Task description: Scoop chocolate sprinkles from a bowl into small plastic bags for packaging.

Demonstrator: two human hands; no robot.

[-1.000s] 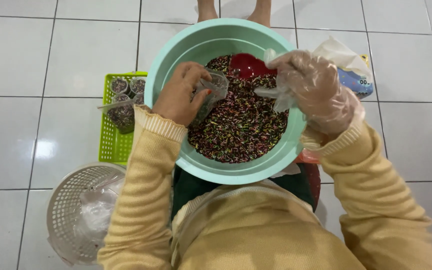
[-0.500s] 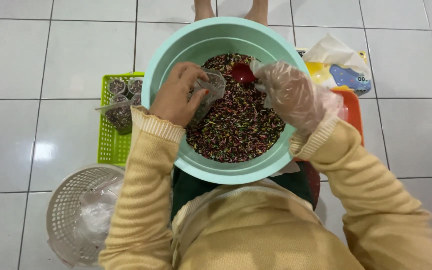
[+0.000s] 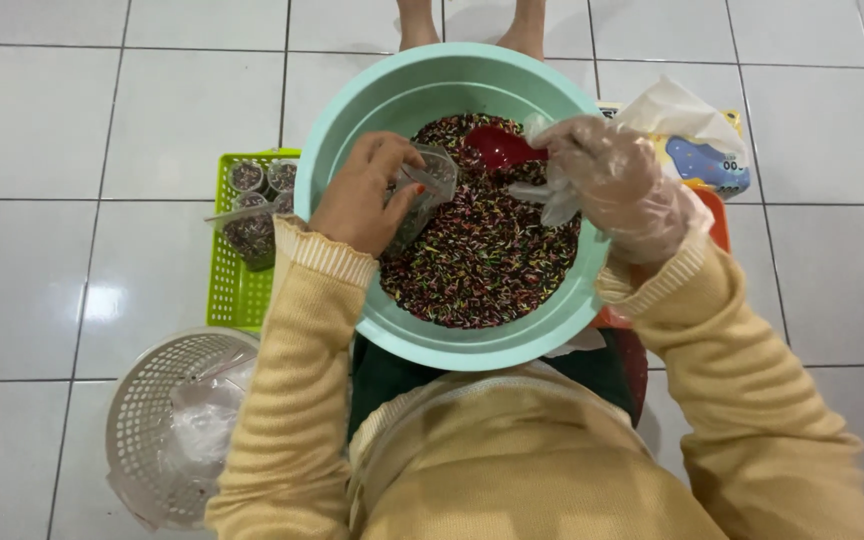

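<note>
On the person's lap sits a mint basin (image 3: 352, 130) of coloured sprinkles (image 3: 482, 260), with a green basket (image 3: 227, 300) of filled cups on the floor just beside it. Over the sprinkles the bare left hand (image 3: 362, 195) grips a small clear cup (image 3: 427, 185), tilted, while the gloved right hand (image 3: 617, 180) is closed on a red scoop (image 3: 497, 148) near the cup's mouth; the step looks like filling, and the next move calls for tipping the scoop squarely into the cup

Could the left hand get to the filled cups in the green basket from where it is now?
Probably yes. The left hand holds a small clear cup over the mint bowl's left rim, and the green basket with filled cups sits just beyond it on the floor, nothing between. But the hand is occupied.
</note>
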